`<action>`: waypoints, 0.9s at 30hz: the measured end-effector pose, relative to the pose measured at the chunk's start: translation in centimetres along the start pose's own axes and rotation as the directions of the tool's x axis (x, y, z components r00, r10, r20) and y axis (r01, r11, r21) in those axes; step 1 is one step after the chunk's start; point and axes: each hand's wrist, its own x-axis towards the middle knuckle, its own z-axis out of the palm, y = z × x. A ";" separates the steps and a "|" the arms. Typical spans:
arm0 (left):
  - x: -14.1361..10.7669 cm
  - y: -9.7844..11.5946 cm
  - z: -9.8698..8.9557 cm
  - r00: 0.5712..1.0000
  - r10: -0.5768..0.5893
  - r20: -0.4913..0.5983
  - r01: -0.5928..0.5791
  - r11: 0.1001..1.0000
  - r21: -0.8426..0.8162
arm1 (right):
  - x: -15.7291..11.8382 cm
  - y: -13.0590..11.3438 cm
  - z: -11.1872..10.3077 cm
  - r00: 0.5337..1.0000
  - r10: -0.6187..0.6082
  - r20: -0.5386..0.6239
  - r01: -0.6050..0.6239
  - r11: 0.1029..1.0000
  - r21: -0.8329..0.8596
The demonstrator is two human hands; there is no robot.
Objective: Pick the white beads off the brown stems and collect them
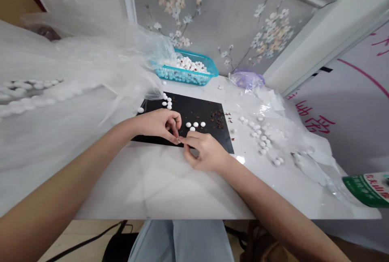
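Over the front edge of a black mat (194, 102), my left hand (159, 125) and my right hand (206, 150) meet at the fingertips. Both are closed in a pinch around a tiny pale thing, mostly hidden by the fingers. Just beyond my right hand lie a few smooth white balls (196, 124). More white balls (169, 103) sit at the mat's back left, behind my left hand. Small dark brown star-like pieces (218, 121) are scattered on the mat's right side.
A blue plastic basket (214, 68) of white balls stands behind the mat. Clear plastic bags (91, 63) bulge at left. On the right are loose balls (263, 144), crumpled plastic with a purple bag (247, 78), and a green-labelled bottle (361, 191) lying down. The table edge is near my lap.
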 end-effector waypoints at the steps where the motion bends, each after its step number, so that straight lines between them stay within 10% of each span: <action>1: 0.0 0.0 0.0 1.000 -0.002 -0.002 0.002 1.000 -0.002 | -0.1 -0.1 0.1 1.000 -0.007 0.021 0.008 0.998 -0.061; 7: 0.0 0.1 0.1 0.999 -0.033 -0.010 0.033 0.999 0.002 | -0.2 -0.2 -0.2 0.999 0.006 0.042 -0.003 0.996 -0.089; 15: 0.3 0.1 0.5 0.994 0.022 -0.103 -0.010 0.993 0.115 | 0.8 3.1 -2.3 0.894 0.323 -0.312 -0.308 0.946 0.096; 22: 0.3 0.5 0.9 0.976 0.097 -0.195 -0.033 0.951 0.307 | 0.2 5.7 -3.2 0.992 0.111 0.056 -0.110 0.994 -0.016; 27: 0.4 0.4 1.0 0.971 0.090 -0.220 -0.009 0.938 0.346 | 0.3 5.1 -2.6 0.983 0.159 0.088 -0.147 0.982 -0.121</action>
